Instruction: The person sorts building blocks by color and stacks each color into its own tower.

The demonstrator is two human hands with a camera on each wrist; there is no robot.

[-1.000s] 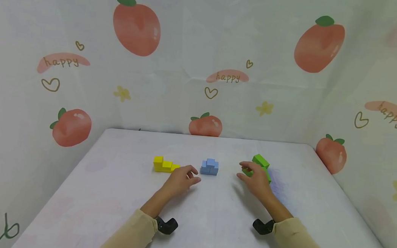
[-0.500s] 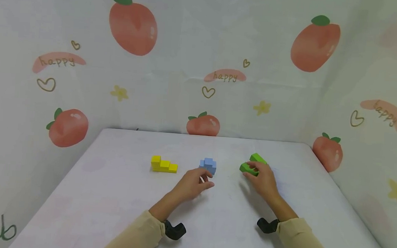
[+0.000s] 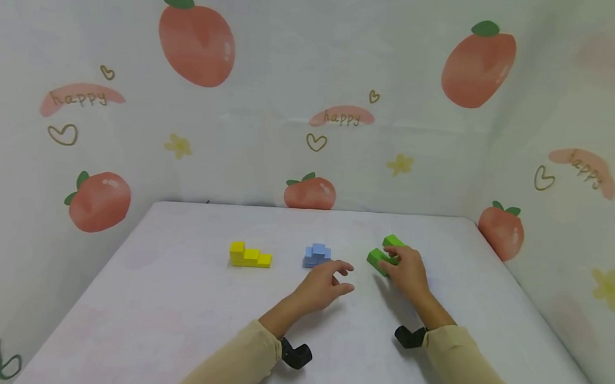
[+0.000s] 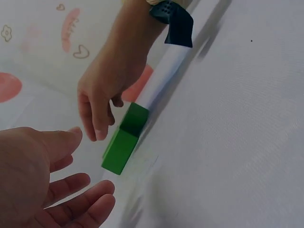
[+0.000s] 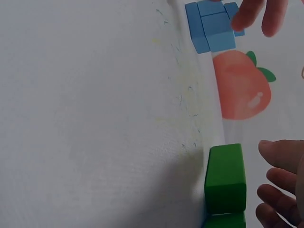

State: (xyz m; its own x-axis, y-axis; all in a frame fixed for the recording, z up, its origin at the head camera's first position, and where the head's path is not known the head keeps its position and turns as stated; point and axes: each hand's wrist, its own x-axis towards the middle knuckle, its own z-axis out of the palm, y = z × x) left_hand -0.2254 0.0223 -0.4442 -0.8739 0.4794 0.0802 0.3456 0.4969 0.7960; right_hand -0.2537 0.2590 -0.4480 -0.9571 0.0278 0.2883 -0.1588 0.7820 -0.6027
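Note:
My left hand (image 3: 323, 284) is held over the table between the blue blocks (image 3: 315, 255) and the green blocks (image 3: 376, 259), its fingers loosely bent and holding nothing. My right hand (image 3: 407, 271) hovers at the green blocks, thumb and fingertips over them and covering part of them. In the left wrist view, its fingers (image 4: 99, 123) hang down beside the green blocks (image 4: 118, 149). A gap shows between the thumb (image 5: 275, 151) and the near green block (image 5: 225, 180) in the right wrist view. The blue blocks form a small stepped pile.
Yellow blocks (image 3: 249, 256) stand in a stair shape left of the blue ones. A white cloth covers the table (image 3: 172, 325); behind it hangs a white curtain (image 3: 262, 66) printed with fruit. Each wrist carries a black camera (image 3: 296, 354).
My left hand has moved right, from the yellow blocks past the front of the blue ones. My right hand has shifted slightly at the green blocks. The head view has turned a little right.

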